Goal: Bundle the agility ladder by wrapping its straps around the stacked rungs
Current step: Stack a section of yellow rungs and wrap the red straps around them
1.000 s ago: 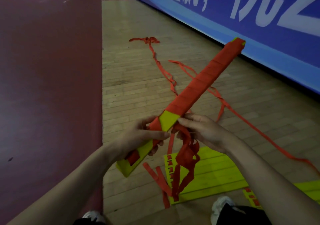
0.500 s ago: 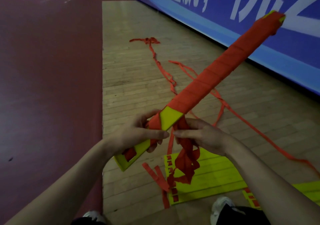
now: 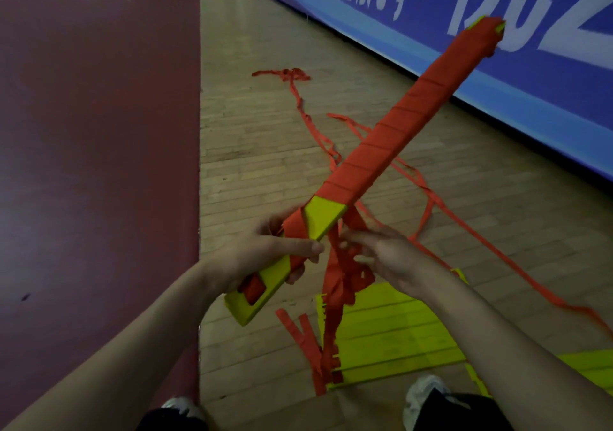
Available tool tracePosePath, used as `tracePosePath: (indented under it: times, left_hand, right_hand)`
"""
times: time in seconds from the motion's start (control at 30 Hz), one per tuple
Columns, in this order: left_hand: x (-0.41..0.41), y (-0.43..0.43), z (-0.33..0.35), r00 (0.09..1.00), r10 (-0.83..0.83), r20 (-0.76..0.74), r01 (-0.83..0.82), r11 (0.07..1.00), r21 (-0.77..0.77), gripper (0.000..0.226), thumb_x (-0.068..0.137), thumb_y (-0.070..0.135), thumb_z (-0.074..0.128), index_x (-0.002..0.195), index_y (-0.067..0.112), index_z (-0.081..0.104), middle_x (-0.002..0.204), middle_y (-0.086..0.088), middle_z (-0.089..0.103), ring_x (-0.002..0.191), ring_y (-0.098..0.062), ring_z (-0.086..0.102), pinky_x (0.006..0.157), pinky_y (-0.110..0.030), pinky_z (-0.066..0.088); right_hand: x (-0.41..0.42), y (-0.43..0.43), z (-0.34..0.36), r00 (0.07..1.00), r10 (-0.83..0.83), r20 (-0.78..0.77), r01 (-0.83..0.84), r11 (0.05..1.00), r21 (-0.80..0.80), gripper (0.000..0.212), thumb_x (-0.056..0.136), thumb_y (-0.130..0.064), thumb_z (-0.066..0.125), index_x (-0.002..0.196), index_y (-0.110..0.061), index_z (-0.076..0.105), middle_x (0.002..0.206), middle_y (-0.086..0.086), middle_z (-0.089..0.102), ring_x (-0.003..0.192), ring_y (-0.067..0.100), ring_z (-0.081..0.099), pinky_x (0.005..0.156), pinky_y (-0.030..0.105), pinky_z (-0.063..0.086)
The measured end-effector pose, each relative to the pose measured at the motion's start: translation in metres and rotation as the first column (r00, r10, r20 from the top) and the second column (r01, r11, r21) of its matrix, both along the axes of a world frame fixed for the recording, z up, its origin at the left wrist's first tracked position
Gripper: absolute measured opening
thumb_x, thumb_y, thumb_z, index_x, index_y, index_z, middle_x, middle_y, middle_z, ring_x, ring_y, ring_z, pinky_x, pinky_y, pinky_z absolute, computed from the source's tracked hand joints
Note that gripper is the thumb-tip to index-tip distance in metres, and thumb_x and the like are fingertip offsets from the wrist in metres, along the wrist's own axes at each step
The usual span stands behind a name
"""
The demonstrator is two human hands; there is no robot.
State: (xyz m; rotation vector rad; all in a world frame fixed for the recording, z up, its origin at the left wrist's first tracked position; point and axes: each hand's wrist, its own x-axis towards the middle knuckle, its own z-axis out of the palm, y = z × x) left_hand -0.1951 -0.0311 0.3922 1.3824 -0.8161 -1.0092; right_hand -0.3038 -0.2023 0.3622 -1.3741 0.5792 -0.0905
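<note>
Yellow rungs [image 3: 323,216]: stacked into one long bar, held off the floor at a slant; red strap [image 3: 398,131] is wound round most of its length, leaving bare yellow towards the near end.
Left hand [image 3: 265,251]: grips the stack close to its near end, thumb across the top, fingers curled underneath.
Right hand [image 3: 388,254]: just right of the left hand, below the stack, pinching bunched strap between thumb and fingers.
Loose strap [image 3: 345,278]: hangs in a crumpled bunch under the right hand; further lengths trail over the wooden floor [image 3: 265,165] beyond both hands.
Flat rungs [image 3: 391,331]: lying on the floor beneath the right forearm.
Blue banner [image 3: 497,75]: behind the stack's far tip.
</note>
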Motion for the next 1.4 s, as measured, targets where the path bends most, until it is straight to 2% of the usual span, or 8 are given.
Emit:
tracePosePath:
  times: [0.13, 0.33, 0.57, 0.9, 1.03, 1.13, 1.23, 1.4]
  left_hand:
    - [0.007, 0.002, -0.003, 0.995, 0.07, 0.072, -0.074, 0.996, 0.054, 0.053, 0.08, 0.001, 0.07, 0.126, 0.026, 0.059, 0.075, -0.01, 0.062, 0.052, -0.023, 0.054, 0.048, -0.029, 0.046]
    - [0.009, 0.006, -0.015, 0.988, 0.115, 0.103, -0.125, 0.987, 0.098, 0.058, 0.082, 0.005, 0.071, 0.133, 0.026, 0.053, 0.075, -0.002, 0.061, 0.061, -0.026, 0.06, 0.055, -0.034, 0.05]
    - [-0.004, 0.004, -0.007, 0.992, 0.057, -0.111, -0.06, 0.998, -0.018, 0.022, 0.08, 0.005, 0.063, 0.101, 0.009, 0.058, 0.069, -0.002, 0.059, 0.054, -0.017, 0.055, 0.051, -0.028, 0.047]
    - [0.016, 0.004, -0.021, 0.94, 0.236, 0.245, -0.245, 0.97, 0.006, 0.067, 0.084, 0.001, 0.069, 0.141, 0.026, 0.043, 0.086, -0.011, 0.059, 0.064, -0.028, 0.057, 0.057, -0.037, 0.05]
    - [0.023, 0.007, -0.031, 0.861, 0.232, 0.454, -0.287, 0.956, 0.057, 0.067, 0.085, 0.004, 0.069, 0.142, 0.024, 0.04, 0.081, -0.001, 0.06, 0.059, -0.018, 0.059, 0.056, -0.033, 0.052]
    - [0.023, 0.007, -0.035, 0.795, 0.246, 0.555, -0.364, 0.925, 0.112, 0.072, 0.087, 0.009, 0.068, 0.147, 0.028, 0.034, 0.089, -0.002, 0.062, 0.061, -0.015, 0.062, 0.056, -0.028, 0.052]
    - [0.019, 0.004, -0.033, 0.63, 0.194, 0.752, -0.453, 0.878, 0.154, 0.075, 0.089, 0.016, 0.066, 0.15, 0.031, 0.026, 0.102, 0.0, 0.061, 0.076, -0.019, 0.062, 0.064, -0.031, 0.049]
    - [0.012, 0.003, -0.033, 0.543, 0.128, 0.83, -0.483, 0.857, 0.183, 0.075, 0.089, 0.022, 0.067, 0.15, 0.036, 0.026, 0.11, -0.002, 0.063, 0.086, -0.023, 0.065, 0.076, -0.039, 0.053]
  right_hand:
    - [0.005, -0.025, -0.005, 0.928, -0.369, 0.044, 0.37, 0.907, -0.201, 0.023, 0.091, -0.008, 0.057, 0.069, -0.015, 0.058, 0.069, 0.003, 0.059, 0.067, 0.018, 0.057, 0.064, 0.029, 0.046]
    - [-0.001, -0.03, -0.023, 0.962, -0.155, -0.226, -0.069, 0.661, -0.748, 0.01, 0.089, -0.012, 0.062, 0.094, -0.014, 0.054, 0.084, 0.005, 0.063, 0.082, 0.022, 0.058, 0.067, 0.027, 0.041]
    - [-0.002, -0.007, -0.041, 0.942, 0.056, -0.33, -0.242, 0.797, -0.554, 0.026, 0.092, -0.009, 0.06, 0.068, -0.019, 0.06, 0.055, -0.009, 0.062, 0.055, -0.003, 0.057, 0.051, 0.014, 0.041]
    - [0.005, -0.035, -0.036, 0.91, -0.383, -0.158, 0.411, 0.884, 0.223, 0.01, 0.088, -0.015, 0.059, 0.079, -0.019, 0.06, 0.044, -0.01, 0.049, 0.045, 0.007, 0.05, 0.05, 0.022, 0.04]
    - [-0.001, -0.037, -0.022, 0.95, -0.271, -0.154, 0.213, 0.926, -0.313, 0.016, 0.084, -0.025, 0.068, 0.072, -0.017, 0.062, 0.056, -0.005, 0.052, 0.057, 0.012, 0.05, 0.05, 0.024, 0.035]
    - [-0.01, -0.04, -0.019, 0.859, -0.17, -0.484, -0.292, 0.613, -0.734, 0.026, 0.084, -0.036, 0.068, 0.071, -0.015, 0.062, 0.079, 0.008, 0.067, 0.082, 0.024, 0.063, 0.066, 0.03, 0.046]
    - [-0.009, -0.044, -0.024, 0.889, -0.313, -0.335, -0.152, 0.489, -0.859, 0.014, 0.087, -0.026, 0.063, 0.097, -0.016, 0.066, 0.099, 0.011, 0.068, 0.1, 0.03, 0.063, 0.076, 0.032, 0.046]
    - [0.002, -0.053, -0.025, 0.887, -0.463, 0.007, 0.446, 0.858, 0.257, 0.018, 0.091, -0.002, 0.05, 0.078, -0.012, 0.059, 0.037, -0.01, 0.038, 0.041, 0.007, 0.042, 0.05, 0.022, 0.037]
